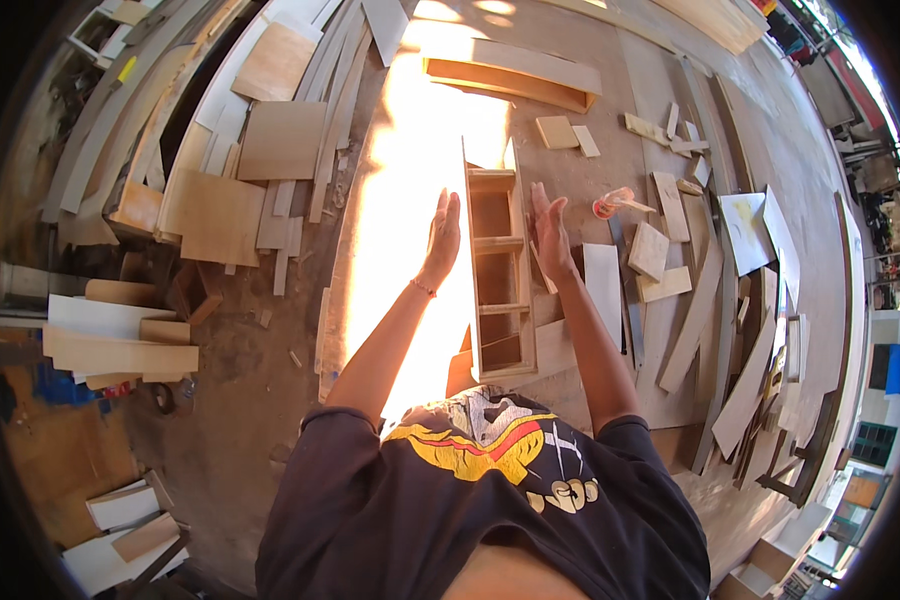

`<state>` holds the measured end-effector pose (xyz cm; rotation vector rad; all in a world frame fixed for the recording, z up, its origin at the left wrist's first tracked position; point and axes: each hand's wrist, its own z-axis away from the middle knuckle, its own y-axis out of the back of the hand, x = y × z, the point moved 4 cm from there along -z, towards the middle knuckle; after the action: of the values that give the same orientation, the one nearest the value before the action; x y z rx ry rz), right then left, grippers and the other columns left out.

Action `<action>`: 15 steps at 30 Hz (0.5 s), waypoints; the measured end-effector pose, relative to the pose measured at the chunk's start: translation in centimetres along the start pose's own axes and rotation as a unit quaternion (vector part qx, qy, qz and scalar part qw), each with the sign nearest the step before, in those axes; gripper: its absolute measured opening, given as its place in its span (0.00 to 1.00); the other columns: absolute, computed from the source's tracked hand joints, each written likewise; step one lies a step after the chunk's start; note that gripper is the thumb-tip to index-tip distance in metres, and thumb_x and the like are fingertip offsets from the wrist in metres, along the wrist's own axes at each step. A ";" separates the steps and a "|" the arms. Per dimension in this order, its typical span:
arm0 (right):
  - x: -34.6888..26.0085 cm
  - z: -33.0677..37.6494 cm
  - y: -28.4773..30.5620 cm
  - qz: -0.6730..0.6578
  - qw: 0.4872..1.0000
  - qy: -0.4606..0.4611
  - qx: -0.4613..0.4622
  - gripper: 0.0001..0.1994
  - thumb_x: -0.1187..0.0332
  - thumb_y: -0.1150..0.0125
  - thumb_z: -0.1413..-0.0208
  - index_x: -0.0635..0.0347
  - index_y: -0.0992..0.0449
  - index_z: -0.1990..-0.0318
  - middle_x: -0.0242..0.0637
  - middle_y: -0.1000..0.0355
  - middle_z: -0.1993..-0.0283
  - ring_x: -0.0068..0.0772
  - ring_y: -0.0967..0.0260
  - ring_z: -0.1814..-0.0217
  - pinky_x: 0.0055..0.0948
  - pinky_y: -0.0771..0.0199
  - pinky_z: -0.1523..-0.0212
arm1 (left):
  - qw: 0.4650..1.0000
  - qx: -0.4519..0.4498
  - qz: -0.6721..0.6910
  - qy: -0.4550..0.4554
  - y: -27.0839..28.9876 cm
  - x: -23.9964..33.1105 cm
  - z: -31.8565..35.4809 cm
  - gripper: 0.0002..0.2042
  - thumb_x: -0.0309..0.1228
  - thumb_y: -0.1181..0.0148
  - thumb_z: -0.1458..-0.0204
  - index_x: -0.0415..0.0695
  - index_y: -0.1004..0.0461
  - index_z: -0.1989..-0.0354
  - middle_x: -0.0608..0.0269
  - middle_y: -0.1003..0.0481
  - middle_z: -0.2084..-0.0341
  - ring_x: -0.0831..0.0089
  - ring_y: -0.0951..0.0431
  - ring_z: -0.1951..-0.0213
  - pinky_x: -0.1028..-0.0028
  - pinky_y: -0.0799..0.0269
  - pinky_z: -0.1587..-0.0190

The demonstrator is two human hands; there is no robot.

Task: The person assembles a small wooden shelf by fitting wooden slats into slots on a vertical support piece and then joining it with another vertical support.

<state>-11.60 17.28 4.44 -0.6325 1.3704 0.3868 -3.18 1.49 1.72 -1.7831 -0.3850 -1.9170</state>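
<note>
Workshop floor (270,400), hands (open) flanking shelf frame (498,270)

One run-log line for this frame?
left hand: open, beside shelf unit | right hand: open, other side | glue bottle on floor nearby

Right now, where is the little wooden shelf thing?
In the head view, the wooden shelf frame stands on the floor straight ahead of the person, between the open left hand and right hand, with a glue bottle to its right.

Wooden shelf frame (498,270) fills the gap between both hands.
</note>
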 end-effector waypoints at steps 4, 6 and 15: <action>0.1 -1.8 -0.8 0.047 0.999 0.010 -0.016 0.44 0.34 0.80 0.47 0.67 0.67 0.35 0.40 0.71 0.30 0.32 0.77 0.28 0.29 0.78 0.32 | 0.996 -0.029 0.077 0.034 -1.8 -0.7 -1.6 0.34 0.51 0.64 0.42 0.32 0.56 0.38 0.49 0.50 0.38 0.65 0.54 0.36 0.73 0.59 0.36; 0.8 -2.1 -1.2 0.050 0.998 0.017 -0.021 0.42 0.37 0.81 0.45 0.67 0.67 0.35 0.40 0.71 0.30 0.32 0.77 0.28 0.29 0.79 0.32 | 0.996 -0.029 0.044 0.071 -2.6 -1.1 -1.5 0.34 0.50 0.64 0.41 0.32 0.55 0.38 0.51 0.46 0.40 0.66 0.50 0.38 0.74 0.55 0.38; 0.5 -1.9 -1.4 0.074 0.997 -0.008 -0.032 0.41 0.40 0.82 0.43 0.71 0.67 0.36 0.43 0.72 0.30 0.34 0.80 0.28 0.29 0.79 0.32 | 1.000 0.003 0.018 0.013 -2.3 -1.3 -1.5 0.31 0.45 0.62 0.40 0.32 0.55 0.38 0.59 0.31 0.55 0.76 0.34 0.54 0.82 0.41 0.51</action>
<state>-12.11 14.92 4.08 -0.5809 1.3985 0.5559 -5.61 2.82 0.55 -1.7466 -0.3463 -1.9102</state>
